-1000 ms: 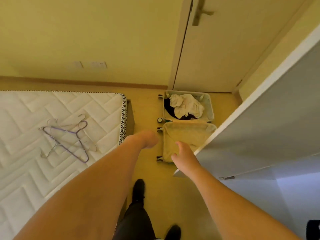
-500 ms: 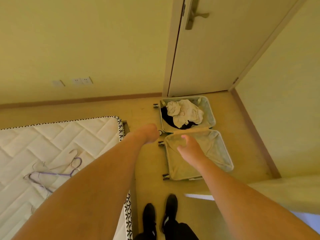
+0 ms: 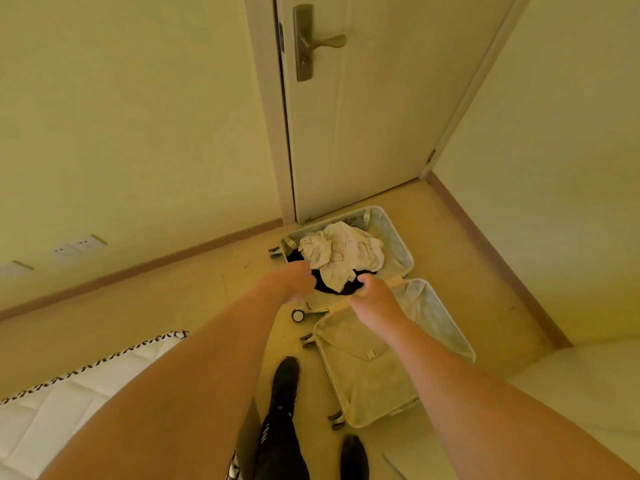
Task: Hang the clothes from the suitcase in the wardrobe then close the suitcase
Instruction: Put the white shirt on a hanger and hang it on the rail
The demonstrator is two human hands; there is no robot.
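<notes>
Nearest, 6 o'clock: black shoes (image 3: 287,379) on floor. Mattress (image 3: 52,410) at 8, less of it showing vs. 1 s ago; hangers and wardrobe door gone from view. Mid-frame: left hand (image 3: 294,282) and right hand (image 3: 372,294) over suitcase (image 3: 367,375), fingers curled, grip cannot be told; both nearer the clothes than before. White garment (image 3: 341,256) atop dark one (image 3: 346,289), far half, 12. Step, prob.: reaching for first garment. Next: pinch, lift, carry to hanger.
</notes>
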